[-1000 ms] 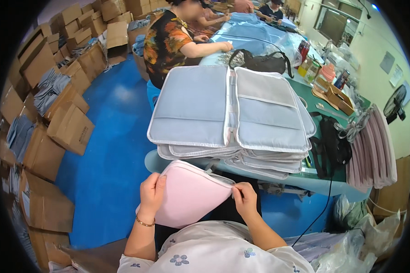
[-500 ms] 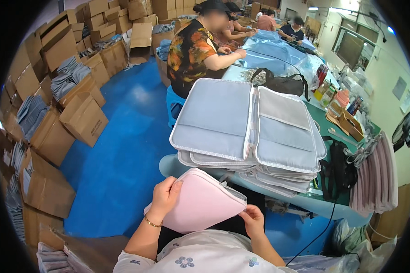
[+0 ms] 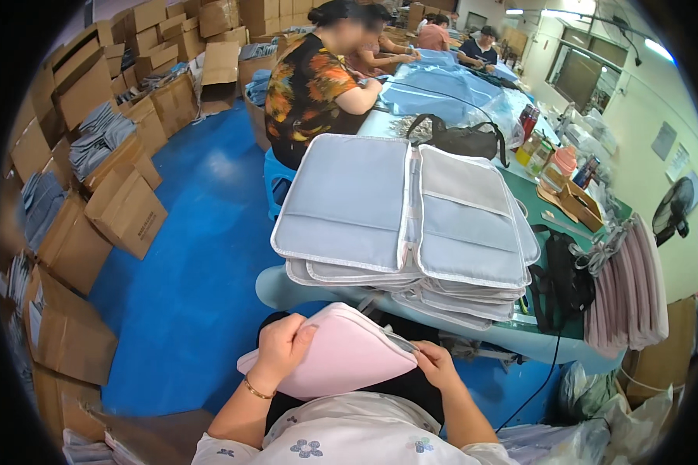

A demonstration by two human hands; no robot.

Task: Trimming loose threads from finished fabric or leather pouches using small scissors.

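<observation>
A pale pink zippered sleeve [image 3: 337, 360] is tilted over my lap, a grey edge showing along its upper right side. My left hand [image 3: 281, 349] is closed on its left part, thumb on top. At the right corner my right hand [image 3: 436, 364] pinches the zipped edge; whether it holds the zip pull cannot be made out. Just beyond the sleeve is a stack of grey-blue padded sleeves [image 3: 345, 205] with white-bound edges. The top one lies spread open on the table, and nothing of mine touches it.
Cardboard boxes [image 3: 128, 209] with grey pieces line the left. A co-worker [image 3: 314, 85] sits beyond the stack on a blue stool [image 3: 278, 182]. On the green table [image 3: 523, 186] are a black bag [image 3: 562, 275], bottles and folded pink pieces [image 3: 624, 291]. A black cord [image 3: 554, 372] hangs at the right.
My right hand has moved slightly up and outward along the sleeve's edge, still pinching. My left hand keeps its hold. The whole view has shifted a little to the right.
</observation>
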